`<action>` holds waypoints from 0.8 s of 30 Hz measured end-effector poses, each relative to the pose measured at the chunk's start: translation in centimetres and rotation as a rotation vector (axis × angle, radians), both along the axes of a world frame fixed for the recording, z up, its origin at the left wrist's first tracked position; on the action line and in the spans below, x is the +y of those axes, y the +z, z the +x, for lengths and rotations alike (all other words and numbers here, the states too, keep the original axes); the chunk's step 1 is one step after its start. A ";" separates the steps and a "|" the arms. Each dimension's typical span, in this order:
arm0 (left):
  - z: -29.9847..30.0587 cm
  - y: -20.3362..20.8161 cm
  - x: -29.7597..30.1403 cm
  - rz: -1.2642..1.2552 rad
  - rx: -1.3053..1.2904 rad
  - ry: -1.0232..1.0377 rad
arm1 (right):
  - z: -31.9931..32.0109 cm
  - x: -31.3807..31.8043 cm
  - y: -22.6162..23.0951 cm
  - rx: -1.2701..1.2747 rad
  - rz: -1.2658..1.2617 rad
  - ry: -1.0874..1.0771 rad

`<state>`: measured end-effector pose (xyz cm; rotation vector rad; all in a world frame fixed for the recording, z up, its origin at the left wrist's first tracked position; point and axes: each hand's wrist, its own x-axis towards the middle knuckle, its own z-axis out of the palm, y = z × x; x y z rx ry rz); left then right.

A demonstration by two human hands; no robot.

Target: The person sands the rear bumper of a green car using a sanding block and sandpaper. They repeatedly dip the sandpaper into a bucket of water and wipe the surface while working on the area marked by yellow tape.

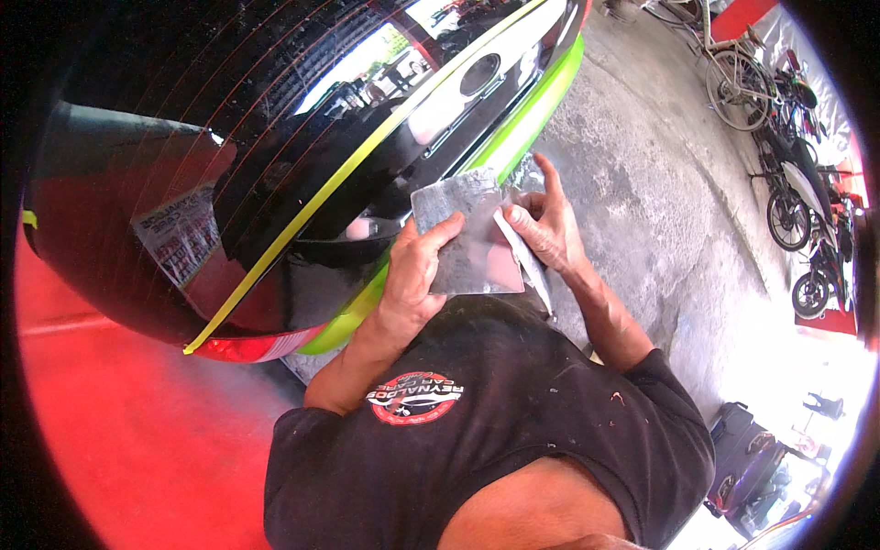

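My left hand (412,270) grips a flat, greyish, see-through plastic sheet (463,240) by its left edge, thumb lying on top. At the sheet's right side, a folded white strip (524,252) hangs down from my right hand (557,229). That hand's thumb and curled fingers pinch the strip, while the index finger points up. Beside the fingers shows a crinkled clear piece (524,174); whether it joins the sheet I cannot tell. Both hands are in front of my chest, close to the rear of a car with a bright green bumper edge (527,133).
Yellow tape (302,220) crosses the car's glossy black back, beside a rear window (247,119) with thin orange lines. A red surface (147,403) lies at lower left. Bicycles (738,87) and motorcycles (807,197) stand on the right, past the grey concrete floor (642,156).
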<state>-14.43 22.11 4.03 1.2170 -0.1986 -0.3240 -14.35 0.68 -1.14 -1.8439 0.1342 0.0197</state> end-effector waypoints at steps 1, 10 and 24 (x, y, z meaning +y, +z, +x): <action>-0.1 0.0 0.3 0.031 0.073 -0.006 | -0.3 -0.5 0.5 0.032 -0.057 0.017; 2.5 2.5 4.2 -0.256 0.220 0.193 | -0.6 -3.5 -3.0 0.094 0.250 -0.259; 2.5 -1.3 7.1 -0.217 0.274 0.298 | -4.2 1.2 3.5 -0.701 -0.365 -0.158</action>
